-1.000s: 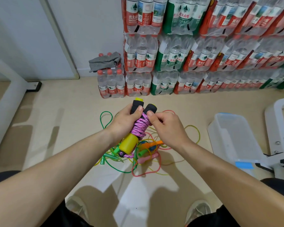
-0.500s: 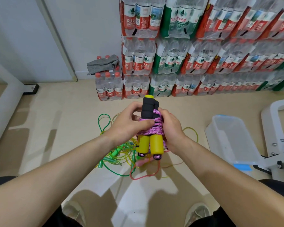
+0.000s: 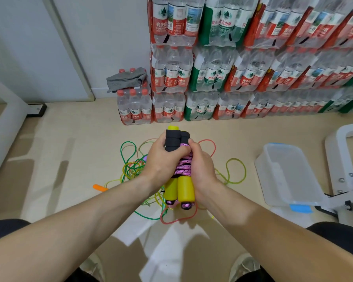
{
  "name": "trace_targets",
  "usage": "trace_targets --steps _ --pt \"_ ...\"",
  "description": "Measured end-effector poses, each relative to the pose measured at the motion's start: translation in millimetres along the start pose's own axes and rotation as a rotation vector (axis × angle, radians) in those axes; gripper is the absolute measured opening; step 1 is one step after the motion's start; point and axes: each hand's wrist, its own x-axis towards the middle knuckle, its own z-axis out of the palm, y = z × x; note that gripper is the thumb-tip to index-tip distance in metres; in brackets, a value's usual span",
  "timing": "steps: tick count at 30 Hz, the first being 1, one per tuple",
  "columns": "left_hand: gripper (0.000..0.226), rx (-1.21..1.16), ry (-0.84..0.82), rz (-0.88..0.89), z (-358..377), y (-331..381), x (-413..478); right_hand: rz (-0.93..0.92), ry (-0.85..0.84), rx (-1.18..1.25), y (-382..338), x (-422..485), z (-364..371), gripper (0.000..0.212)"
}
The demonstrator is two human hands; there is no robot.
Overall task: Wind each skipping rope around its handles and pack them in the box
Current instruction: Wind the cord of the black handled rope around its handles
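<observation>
A skipping rope with two yellow and black handles [image 3: 182, 188] stands upright in front of me, its pink rope [image 3: 184, 167] wound round the middle of both handles. My left hand [image 3: 161, 160] grips the bundle from the left. From the right, my right hand [image 3: 200, 165] grips it, fingers curled over the pink winding. Beneath them a tangle of loose ropes [image 3: 135, 165], green, yellow and red, lies on the floor with an orange handle [image 3: 99, 187] at its left. The clear plastic box [image 3: 287, 176] stands open on the floor to the right.
Stacked packs of water bottles [image 3: 232, 74] line the wall ahead, with a grey cloth [image 3: 126, 79] on a low pack. A white metal frame [image 3: 346, 169] stands at the right beside the box, another white frame leg [image 3: 6, 119] at the left. My shoes [image 3: 245, 265] show below.
The bundle has swung from tilted to upright, yellow ends down. My right hand went from pinching the rope near the top to wrapping round the winding.
</observation>
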Motion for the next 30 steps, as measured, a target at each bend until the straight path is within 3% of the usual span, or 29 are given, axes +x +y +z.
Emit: trace_targets --steps 4,11,14,19,22,25,28,30 --pt "0.014 -0.012 0.066 0.028 1.1 -0.7 -0.2 -0.091 0.028 -0.107 2.1 3.0 0.9 0.039" --pt "0.041 0.016 0.222 -0.081 -4.3 -4.4 14.2 -0.281 0.086 -0.393 -3.4 6.5 -3.5 0.051" --pt "0.05 0.001 0.327 -0.179 -10.7 6.8 26.2 -0.361 0.019 -0.46 -0.9 7.1 -1.5 0.05" --pt "0.04 -0.024 0.304 -0.214 -17.1 12.6 29.2 -0.503 -0.076 -0.601 2.1 8.0 -6.1 0.054" --pt "0.036 -0.158 0.243 -0.249 -18.5 18.9 31.9 -0.474 -0.125 -0.631 -3.5 11.2 -6.5 0.062" --pt "0.033 -0.128 0.225 -0.226 -23.3 20.7 36.4 -0.366 -0.227 -0.611 -11.9 11.5 -8.5 0.063" --pt "0.039 -0.109 0.3 -0.306 -30.4 18.0 41.3 -0.183 -0.322 -0.482 -18.2 11.3 -9.5 0.052" --pt "0.043 -0.108 0.333 -0.375 -36.5 14.1 45.0 -0.164 -0.347 -0.494 -17.9 12.4 -11.7 0.041"
